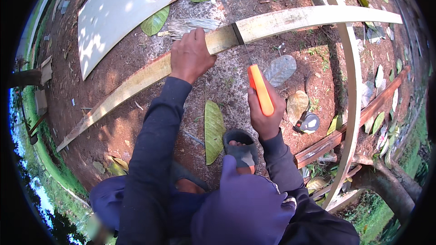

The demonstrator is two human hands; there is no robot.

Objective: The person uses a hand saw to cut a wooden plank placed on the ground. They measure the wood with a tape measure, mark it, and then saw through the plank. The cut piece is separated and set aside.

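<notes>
Saw blade and white board, both cut off by the top edge

Long, dark navy sleeves end in snug cuffs, leaving the fingers bare. The purplish-blue legwear has white trim along one side. A dark, open-toed sandal bears a paler grey patch on top.

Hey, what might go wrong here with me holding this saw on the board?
The saw might skip toward your bare left hand, which holds the board beside it. The board crosses over another plank at right, so it may rock. Your sandal leaves toes bare, so a dropped saw could cut them.
</notes>
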